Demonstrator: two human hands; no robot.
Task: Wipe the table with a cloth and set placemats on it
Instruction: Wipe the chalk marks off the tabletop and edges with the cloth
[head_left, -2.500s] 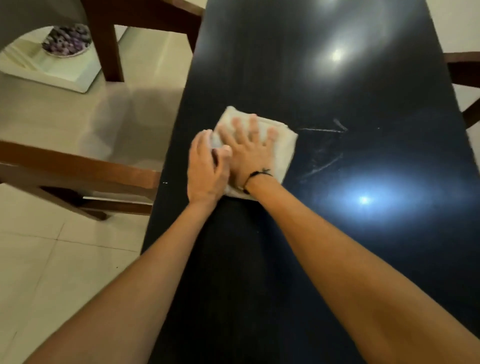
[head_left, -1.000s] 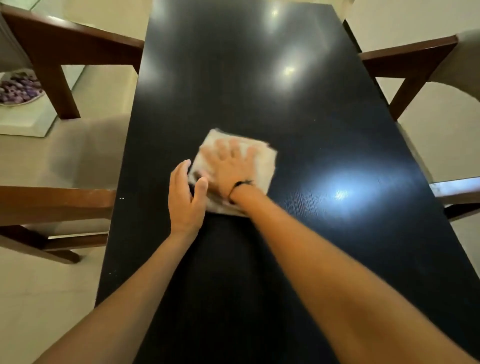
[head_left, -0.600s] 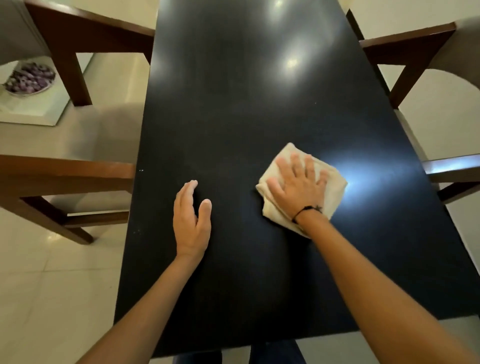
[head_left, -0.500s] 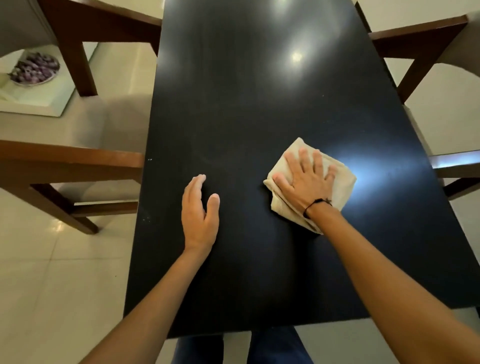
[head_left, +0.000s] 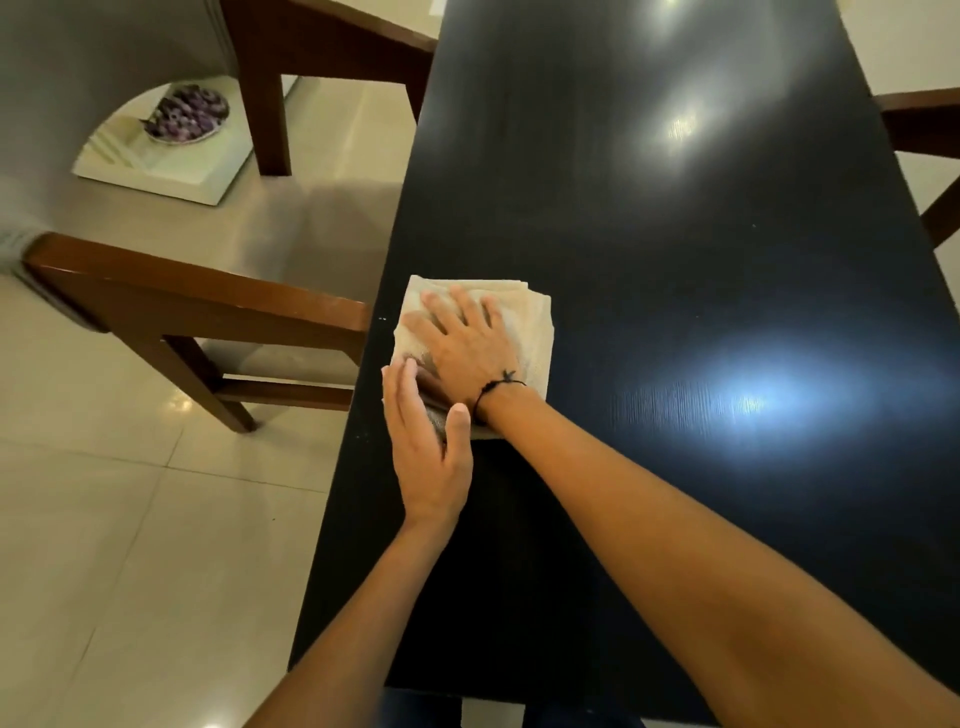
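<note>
Head view, looking down along a dark table. At far left, a plate (head_left: 188, 113) of purple items sits on a pale low stand (head_left: 171, 166) on the tiled floor (head_left: 130, 519). Next to it, a wooden chair (head_left: 208, 306) with a grey seat stands against the table's left edge; a second chair (head_left: 322, 47) stands farther along the same side. The glossy black table (head_left: 675, 260) fills the centre and right, with bright lamp reflections on its surface. A folded cream cloth (head_left: 524, 332) lies flat on the tabletop close to the left edge. The left hand (head_left: 428, 452) rests flat, fingers straight and together, its fingertips touching the near left corner of the cloth. The right hand (head_left: 467, 345) lies palm down on the cloth with fingers spread and straight, pressing it to the table; neither hand grasps anything. A black cord bracelet (head_left: 493, 389) circles the right wrist. At far right, part of another chair (head_left: 924, 130) shows beside the table.
</note>
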